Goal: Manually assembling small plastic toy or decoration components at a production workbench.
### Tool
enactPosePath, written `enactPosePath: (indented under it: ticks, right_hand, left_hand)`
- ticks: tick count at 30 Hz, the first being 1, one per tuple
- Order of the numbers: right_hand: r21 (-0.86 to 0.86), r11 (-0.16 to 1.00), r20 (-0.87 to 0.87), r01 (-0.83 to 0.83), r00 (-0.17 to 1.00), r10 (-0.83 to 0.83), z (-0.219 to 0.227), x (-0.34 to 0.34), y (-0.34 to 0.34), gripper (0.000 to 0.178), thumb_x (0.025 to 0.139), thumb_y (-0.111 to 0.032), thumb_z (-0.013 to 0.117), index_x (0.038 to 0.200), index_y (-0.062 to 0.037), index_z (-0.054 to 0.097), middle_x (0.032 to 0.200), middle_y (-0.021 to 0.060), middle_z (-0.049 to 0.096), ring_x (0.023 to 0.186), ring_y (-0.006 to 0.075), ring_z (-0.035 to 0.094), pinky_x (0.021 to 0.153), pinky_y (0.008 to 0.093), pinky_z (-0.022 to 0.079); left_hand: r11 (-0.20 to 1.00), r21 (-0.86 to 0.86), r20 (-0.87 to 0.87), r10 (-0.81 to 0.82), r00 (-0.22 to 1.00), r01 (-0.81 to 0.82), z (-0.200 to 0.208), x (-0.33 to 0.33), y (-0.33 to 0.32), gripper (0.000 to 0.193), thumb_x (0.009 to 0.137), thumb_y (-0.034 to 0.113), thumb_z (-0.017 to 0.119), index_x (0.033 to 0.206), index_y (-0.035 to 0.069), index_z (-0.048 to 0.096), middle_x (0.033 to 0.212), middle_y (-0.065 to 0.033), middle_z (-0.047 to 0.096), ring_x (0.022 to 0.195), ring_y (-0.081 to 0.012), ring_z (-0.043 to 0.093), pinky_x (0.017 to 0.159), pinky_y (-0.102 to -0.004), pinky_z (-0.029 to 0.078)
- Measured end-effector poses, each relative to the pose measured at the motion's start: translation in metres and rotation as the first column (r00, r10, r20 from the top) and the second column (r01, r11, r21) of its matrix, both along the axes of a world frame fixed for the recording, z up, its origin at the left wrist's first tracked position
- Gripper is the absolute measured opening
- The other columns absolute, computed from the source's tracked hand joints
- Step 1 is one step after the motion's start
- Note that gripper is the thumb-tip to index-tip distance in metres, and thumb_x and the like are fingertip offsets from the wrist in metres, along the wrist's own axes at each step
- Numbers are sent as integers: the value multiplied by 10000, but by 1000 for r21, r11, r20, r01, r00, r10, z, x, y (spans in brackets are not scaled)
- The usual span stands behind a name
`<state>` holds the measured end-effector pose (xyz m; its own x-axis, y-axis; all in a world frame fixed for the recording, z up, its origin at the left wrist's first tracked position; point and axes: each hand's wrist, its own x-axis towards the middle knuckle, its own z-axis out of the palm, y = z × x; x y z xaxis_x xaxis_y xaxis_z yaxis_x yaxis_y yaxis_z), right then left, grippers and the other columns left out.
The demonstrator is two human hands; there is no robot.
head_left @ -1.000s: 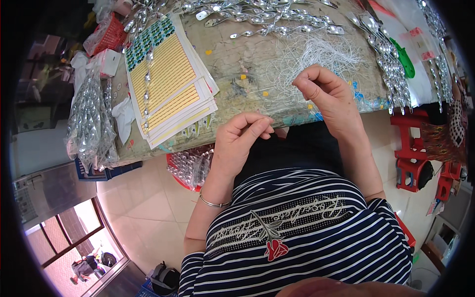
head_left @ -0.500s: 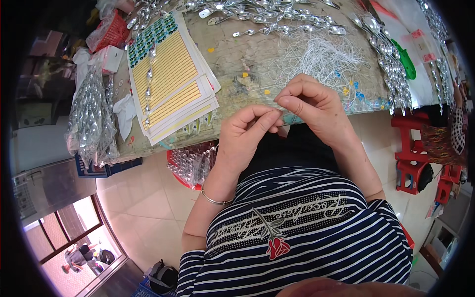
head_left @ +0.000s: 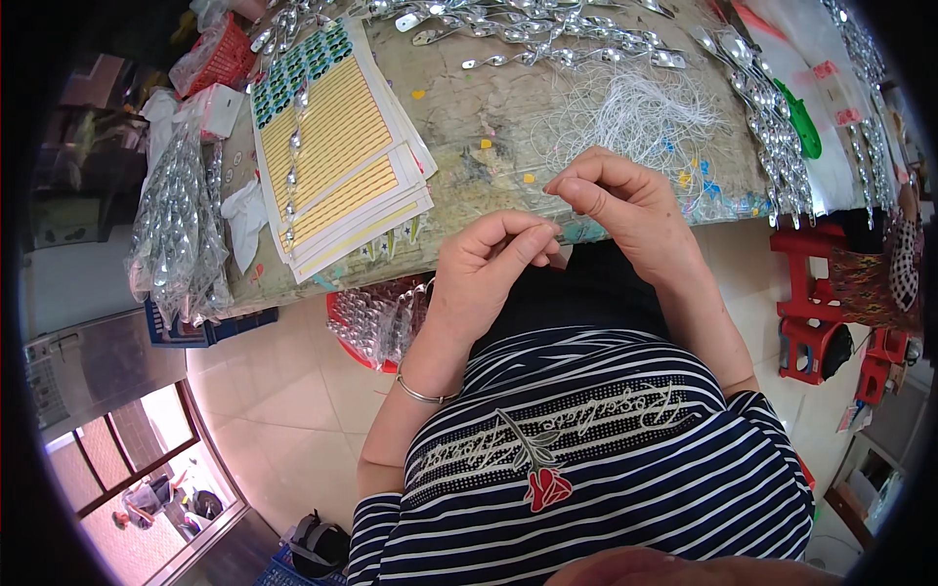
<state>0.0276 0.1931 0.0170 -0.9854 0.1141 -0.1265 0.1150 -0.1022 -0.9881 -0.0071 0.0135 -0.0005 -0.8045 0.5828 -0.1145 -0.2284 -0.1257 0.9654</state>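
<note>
My left hand [head_left: 489, 264] is closed in a pinch, thumb against forefinger, just off the table's near edge. Facing it, slightly higher, my right hand [head_left: 635, 210] also pinches with thumb and forefinger. A small gap separates the two sets of fingertips. Whatever they hold is too fine to make out. Just beyond my right hand lies a loose tangle of white thread [head_left: 650, 112] on the worn table [head_left: 459, 186]. Shiny twisted silver strips [head_left: 557, 39] lie past the thread. Left of my hands is a stack of printed sheets [head_left: 337, 146], with one silver twisted piece [head_left: 293, 166] lying across it.
Bagged silver twists [head_left: 176, 225] hang over the table's left edge near a red basket [head_left: 223, 61]. More strips [head_left: 772, 127] and a green plastic tool [head_left: 801, 117] lie right. Below are a red basin [head_left: 362, 342] with bagged twists, a blue crate [head_left: 200, 327] and red stools [head_left: 806, 303].
My hands have drawn slightly apart, the right fingertips moving up and right, the left ones slightly down. Both still pinch.
</note>
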Motion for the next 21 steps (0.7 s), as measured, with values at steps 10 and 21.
enactPosePath:
  ticks: [10,21]
  right_hand:
    - [-18,998,13,-66,998,66,3,-1,0,132,840,-102,658,928,-17,707,859,33,617,839,107,560,755,240,438]
    - [-5,998,-5,-61,998,61,3,-1,-3,84,848,-65,644,873,-3,695,849,34,611,819,115,570,753,246,450]
  left_hand:
    - [997,-34,-16,-63,998,62,0,-1,-3,109,891,63,596,939,-16,654,812,-58,652,733,-97,594,694,-215,479]
    - [1000,21,79,-1,997,-1,5,2,0,123,885,82,609,960,-6,651,832,-57,661,708,-83,577,655,-209,469]
